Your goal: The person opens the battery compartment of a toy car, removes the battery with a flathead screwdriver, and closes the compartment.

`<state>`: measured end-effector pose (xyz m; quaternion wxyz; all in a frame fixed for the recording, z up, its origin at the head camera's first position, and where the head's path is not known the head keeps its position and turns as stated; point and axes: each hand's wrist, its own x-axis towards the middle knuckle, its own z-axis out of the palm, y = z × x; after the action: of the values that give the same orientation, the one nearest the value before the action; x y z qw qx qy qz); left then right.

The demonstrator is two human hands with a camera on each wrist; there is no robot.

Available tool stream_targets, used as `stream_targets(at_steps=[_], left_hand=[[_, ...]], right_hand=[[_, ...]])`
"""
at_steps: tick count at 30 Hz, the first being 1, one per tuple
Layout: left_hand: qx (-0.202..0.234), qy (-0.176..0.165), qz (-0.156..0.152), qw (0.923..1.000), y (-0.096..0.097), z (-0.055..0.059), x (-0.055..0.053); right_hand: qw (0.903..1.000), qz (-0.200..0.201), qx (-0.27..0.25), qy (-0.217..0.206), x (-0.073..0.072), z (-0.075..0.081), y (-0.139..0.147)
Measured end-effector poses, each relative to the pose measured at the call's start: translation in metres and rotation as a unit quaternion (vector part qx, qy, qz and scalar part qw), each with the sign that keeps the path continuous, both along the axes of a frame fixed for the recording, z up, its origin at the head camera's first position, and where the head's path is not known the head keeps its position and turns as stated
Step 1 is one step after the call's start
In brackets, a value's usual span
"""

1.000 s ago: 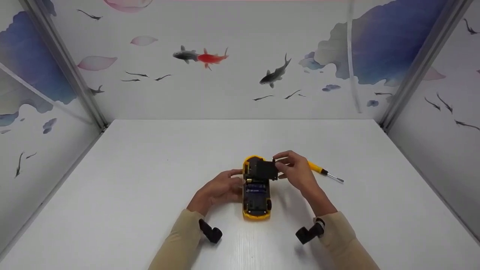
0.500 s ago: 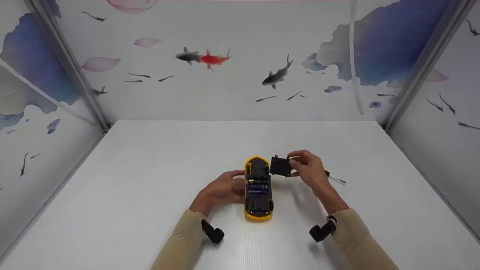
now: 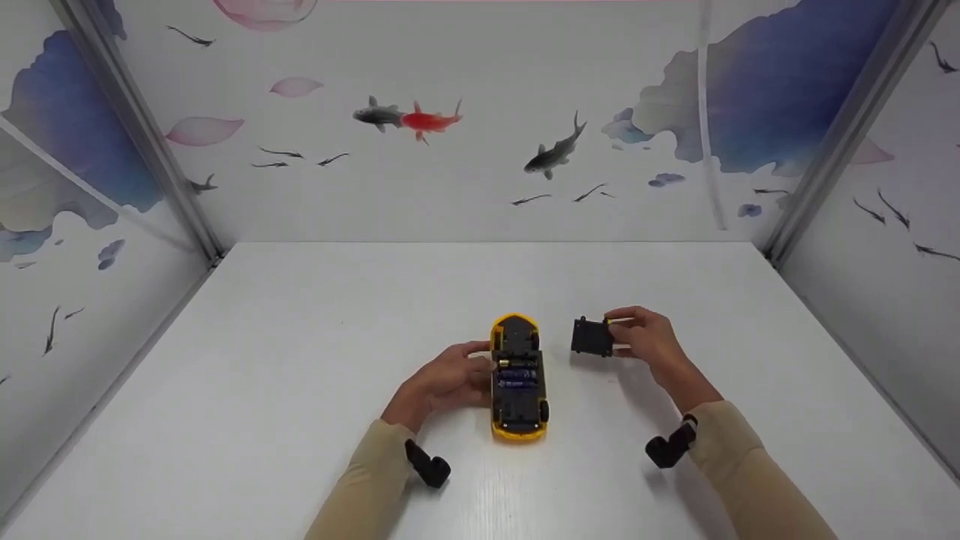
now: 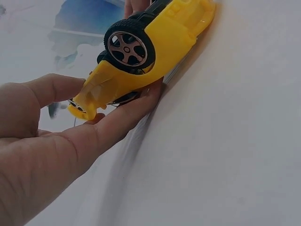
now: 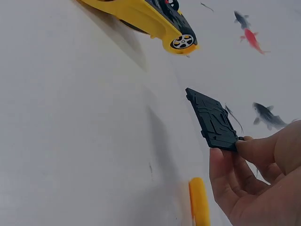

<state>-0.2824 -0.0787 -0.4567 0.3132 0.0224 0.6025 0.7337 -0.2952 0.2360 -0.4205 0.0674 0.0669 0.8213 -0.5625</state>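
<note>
A yellow toy car lies upside down, its black underside facing up. Blue batteries show in the uncovered compartment at its middle. My left hand grips the car from its left side; in the left wrist view the thumb and fingers hold its yellow body near a black wheel. To the right of the car, my right hand pinches a flat black battery cover by its right edge. The right wrist view shows the cover held above the table, tilted, with small tabs on its edges.
A screwdriver's yellow handle lies on the table below the right hand, largely hidden in the head view. White panels printed with fish and petals enclose the white table at the back and sides.
My right hand has carried the battery cover off to the right, away from over the car, uncovering more of the underside. The right hand now hides the screwdriver. The left hand keeps its hold.
</note>
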Motion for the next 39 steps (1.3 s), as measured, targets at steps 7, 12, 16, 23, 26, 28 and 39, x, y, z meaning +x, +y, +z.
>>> stream_targets(at_steps=[7,12,16,23,26,28,39], left_hand=[[-0.015,0.001,-0.001,0.9999,0.000,0.000,0.001],[-0.014,-0.006,0.001,0.9999,0.000,0.000,0.000],[-0.004,-0.011,-0.001,0.9999,0.000,-0.001,0.001],[-0.007,-0.016,0.002,0.9998,0.000,0.000,0.001],[-0.002,-0.017,0.001,0.9998,0.000,-0.001,0.001],[0.003,-0.017,0.000,0.9998,0.000,-0.001,0.000],[-0.015,0.001,-0.003,0.9999,0.000,-0.001,0.000]], right_hand=[[0.9994,0.003,0.018,-0.029,-0.005,-0.007,0.004],[0.9979,0.009,0.056,-0.030,-0.006,-0.013,0.003],[0.9963,0.005,0.080,-0.030,-0.005,-0.017,0.002],[0.9938,-0.005,0.107,-0.029,-0.005,-0.024,-0.002],[0.9908,-0.008,0.134,-0.013,-0.005,-0.024,-0.006],[0.9874,-0.006,0.158,0.003,-0.005,-0.025,-0.008],[0.9789,0.014,0.198,0.051,-0.007,-0.029,-0.009]])
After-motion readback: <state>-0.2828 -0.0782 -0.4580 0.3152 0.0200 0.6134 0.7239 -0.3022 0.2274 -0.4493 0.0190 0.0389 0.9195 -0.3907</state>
